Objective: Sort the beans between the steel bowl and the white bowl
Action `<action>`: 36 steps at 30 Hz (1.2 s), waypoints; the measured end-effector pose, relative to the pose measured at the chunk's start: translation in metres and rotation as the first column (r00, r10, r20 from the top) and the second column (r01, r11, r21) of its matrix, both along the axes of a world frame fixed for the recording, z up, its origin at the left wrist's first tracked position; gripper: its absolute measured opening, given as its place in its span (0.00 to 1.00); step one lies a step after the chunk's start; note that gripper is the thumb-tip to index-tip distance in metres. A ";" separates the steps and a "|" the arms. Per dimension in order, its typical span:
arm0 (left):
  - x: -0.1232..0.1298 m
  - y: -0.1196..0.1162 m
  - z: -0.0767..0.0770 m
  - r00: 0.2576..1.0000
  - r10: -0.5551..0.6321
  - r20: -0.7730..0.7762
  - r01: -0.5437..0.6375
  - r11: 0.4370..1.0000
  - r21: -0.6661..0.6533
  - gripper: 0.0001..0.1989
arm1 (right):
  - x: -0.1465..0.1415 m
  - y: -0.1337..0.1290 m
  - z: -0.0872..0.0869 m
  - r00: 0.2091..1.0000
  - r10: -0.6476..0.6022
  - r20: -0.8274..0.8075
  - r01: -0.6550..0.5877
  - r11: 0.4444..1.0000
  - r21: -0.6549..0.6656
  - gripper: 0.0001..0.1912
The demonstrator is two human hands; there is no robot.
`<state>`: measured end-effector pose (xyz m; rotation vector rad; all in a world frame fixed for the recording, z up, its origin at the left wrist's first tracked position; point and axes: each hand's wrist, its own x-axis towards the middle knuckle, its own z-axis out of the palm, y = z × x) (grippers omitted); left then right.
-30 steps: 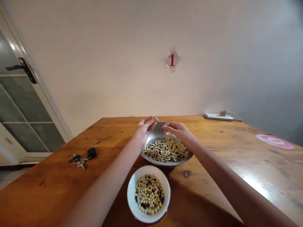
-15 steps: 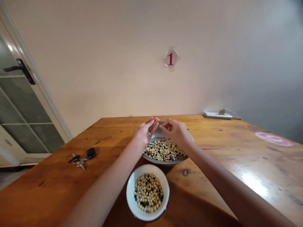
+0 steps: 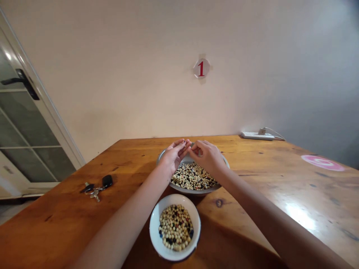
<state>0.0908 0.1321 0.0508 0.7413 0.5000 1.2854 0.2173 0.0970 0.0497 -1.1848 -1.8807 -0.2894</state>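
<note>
My left hand [image 3: 174, 154] is raised over the left side of a grey metal bowl [image 3: 193, 191]. Its thumb and fingers are drawn together, with a tiny dark spot by the thumb tip; whatever they grip is too small to make out. Facing it, my right hand [image 3: 206, 156] makes a pinch, fingertips touching or almost touching those of the left. Between them no clear object shows. Small round beads [image 3: 193, 176], mostly cream and black, lie in the bowl below. Nearer to me stands a white bowl [image 3: 155, 227] holding larger cream, black and a few coloured beads [image 3: 176, 227].
A bunch of keys with a black fob [image 3: 107, 181] lies on the wooden table [image 3: 126, 160] at left. Along the back edge is a white power strip [image 3: 257, 136] with a plugged-in cable. A pink round sticker [image 3: 322, 163] marks the right side.
My right hand has moved slightly left, closing the small gap to the left fingertips. The camera view has shifted a little; the bowls and keys stay put.
</note>
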 end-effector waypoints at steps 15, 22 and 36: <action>0.002 -0.001 0.000 0.999 0.011 -0.044 -0.009 0.999 0.032 0.05 | 0.000 0.001 0.000 1.000 0.014 -0.003 -0.014 1.000 0.003 0.05; 0.002 -0.003 0.001 0.998 0.021 -0.053 -0.019 0.999 0.034 0.06 | 0.000 0.000 0.000 0.999 0.032 -0.016 -0.032 0.999 0.010 0.05; 0.002 -0.002 0.000 0.997 0.046 -0.056 -0.043 0.998 0.050 0.05 | -0.002 -0.001 0.002 1.000 -0.011 0.023 0.010 0.999 0.040 0.05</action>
